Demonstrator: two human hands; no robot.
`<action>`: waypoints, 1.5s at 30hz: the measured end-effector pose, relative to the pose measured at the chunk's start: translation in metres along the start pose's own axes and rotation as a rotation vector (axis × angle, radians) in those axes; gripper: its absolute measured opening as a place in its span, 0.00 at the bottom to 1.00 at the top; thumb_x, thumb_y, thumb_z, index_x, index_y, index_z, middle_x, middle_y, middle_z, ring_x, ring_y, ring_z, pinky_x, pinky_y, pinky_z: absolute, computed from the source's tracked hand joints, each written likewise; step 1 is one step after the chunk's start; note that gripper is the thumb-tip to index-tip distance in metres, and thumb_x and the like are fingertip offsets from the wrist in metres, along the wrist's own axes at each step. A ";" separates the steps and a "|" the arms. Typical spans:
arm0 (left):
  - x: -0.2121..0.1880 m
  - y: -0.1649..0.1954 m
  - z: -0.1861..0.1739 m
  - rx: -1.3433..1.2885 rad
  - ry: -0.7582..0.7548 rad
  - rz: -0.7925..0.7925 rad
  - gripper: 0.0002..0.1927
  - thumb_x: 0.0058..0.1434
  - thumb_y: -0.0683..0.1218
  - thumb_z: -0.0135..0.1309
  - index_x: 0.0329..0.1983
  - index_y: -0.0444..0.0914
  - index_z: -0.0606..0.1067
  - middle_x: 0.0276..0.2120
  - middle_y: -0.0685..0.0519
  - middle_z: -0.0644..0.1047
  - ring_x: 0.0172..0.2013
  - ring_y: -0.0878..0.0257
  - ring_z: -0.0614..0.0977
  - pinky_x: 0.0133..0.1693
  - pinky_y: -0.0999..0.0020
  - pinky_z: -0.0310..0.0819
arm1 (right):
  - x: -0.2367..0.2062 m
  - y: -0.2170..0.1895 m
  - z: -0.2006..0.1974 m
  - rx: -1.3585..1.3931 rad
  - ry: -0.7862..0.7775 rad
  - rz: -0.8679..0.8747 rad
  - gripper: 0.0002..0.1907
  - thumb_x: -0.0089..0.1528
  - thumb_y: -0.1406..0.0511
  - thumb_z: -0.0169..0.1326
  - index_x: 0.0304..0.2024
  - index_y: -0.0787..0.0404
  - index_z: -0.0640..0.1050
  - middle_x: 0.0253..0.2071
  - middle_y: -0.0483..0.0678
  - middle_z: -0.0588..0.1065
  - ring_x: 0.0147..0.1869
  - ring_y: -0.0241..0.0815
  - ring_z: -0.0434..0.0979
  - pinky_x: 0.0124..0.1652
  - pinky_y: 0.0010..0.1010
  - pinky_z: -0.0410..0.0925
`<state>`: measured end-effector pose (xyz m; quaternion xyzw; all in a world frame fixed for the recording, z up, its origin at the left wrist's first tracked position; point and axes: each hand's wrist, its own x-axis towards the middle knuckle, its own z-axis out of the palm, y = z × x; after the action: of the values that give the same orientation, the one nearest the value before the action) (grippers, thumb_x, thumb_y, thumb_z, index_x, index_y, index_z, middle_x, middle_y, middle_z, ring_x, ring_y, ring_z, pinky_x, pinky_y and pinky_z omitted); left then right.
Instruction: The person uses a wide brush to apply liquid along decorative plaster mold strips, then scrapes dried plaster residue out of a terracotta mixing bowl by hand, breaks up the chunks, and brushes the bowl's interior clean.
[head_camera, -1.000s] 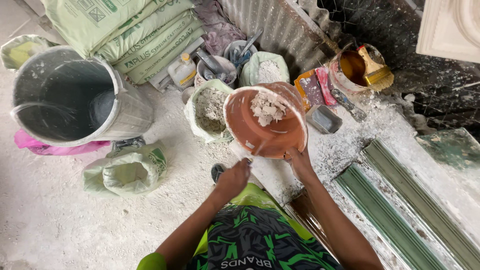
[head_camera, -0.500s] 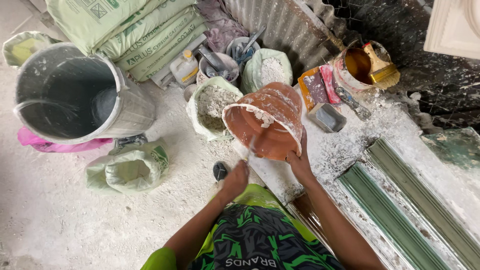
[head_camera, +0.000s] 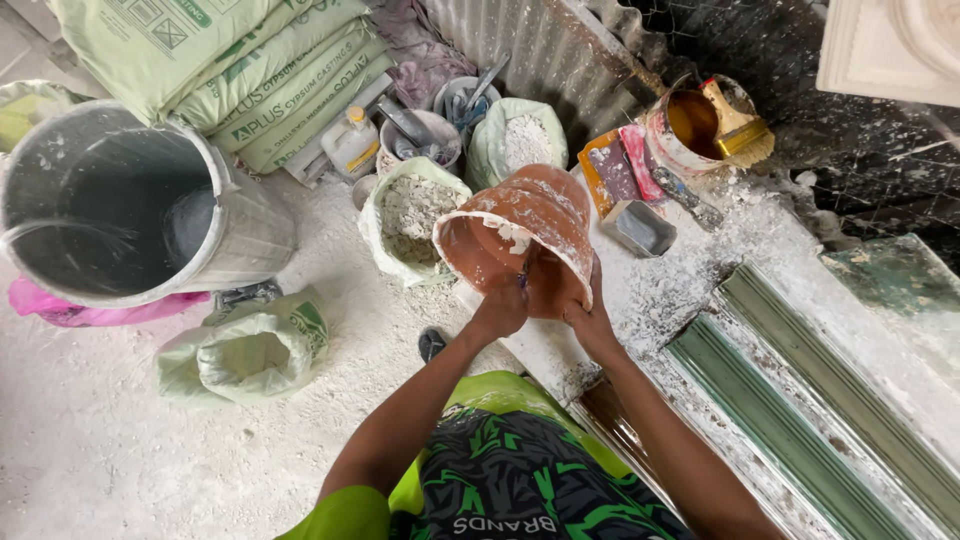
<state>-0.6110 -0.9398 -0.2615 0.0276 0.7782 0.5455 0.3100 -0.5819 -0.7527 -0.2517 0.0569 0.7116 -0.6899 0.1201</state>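
Note:
A soft brown rubber mixing bowl (head_camera: 525, 225), smeared with white plaster, is tipped on its side with its mouth facing left toward an open sack of white plaster lumps (head_camera: 412, 215). My right hand (head_camera: 588, 318) grips the bowl's lower rim from the right. My left hand (head_camera: 500, 308) is closed at the mouth of the bowl, seemingly holding a small dark tool against the inside; the tool is mostly hidden.
A large grey barrel (head_camera: 130, 215) stands at left, with stacked green sacks (head_camera: 250, 60) behind it and an open green bag (head_camera: 250, 352) on the dusty floor. A bucket with a brush (head_camera: 705, 125), a small metal tray (head_camera: 640, 228) and green moulding strips (head_camera: 790, 420) lie at right.
The bowl went from held level with plaster lumps inside to tipped on its side toward the sack. My left hand moved up from below into the bowl's mouth.

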 end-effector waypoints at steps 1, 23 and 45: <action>-0.001 0.002 -0.001 -0.049 -0.053 -0.026 0.13 0.71 0.48 0.41 0.49 0.33 0.66 0.29 0.38 0.76 0.23 0.50 0.79 0.25 0.54 0.75 | -0.001 0.000 0.000 -0.028 0.009 -0.010 0.54 0.59 0.77 0.41 0.79 0.40 0.34 0.71 0.49 0.61 0.46 0.34 0.68 0.38 0.26 0.68; -0.004 0.004 -0.015 0.095 -0.069 -0.028 0.25 0.70 0.53 0.42 0.65 0.35 0.61 0.43 0.29 0.75 0.30 0.42 0.80 0.31 0.47 0.77 | 0.002 -0.004 0.006 -0.023 0.014 0.015 0.55 0.58 0.78 0.42 0.78 0.38 0.33 0.72 0.54 0.57 0.50 0.42 0.69 0.40 0.32 0.71; -0.172 0.090 -0.067 0.390 -0.102 0.303 0.19 0.68 0.49 0.46 0.59 0.36 0.69 0.37 0.36 0.81 0.39 0.38 0.83 0.44 0.42 0.75 | 0.066 -0.166 -0.009 -0.257 -0.078 -0.186 0.41 0.57 0.75 0.52 0.74 0.56 0.64 0.77 0.53 0.59 0.79 0.47 0.53 0.70 0.36 0.51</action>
<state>-0.5333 -1.0246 -0.0921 0.2306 0.8390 0.4234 0.2524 -0.6871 -0.7560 -0.1068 -0.0520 0.7911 -0.6029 0.0893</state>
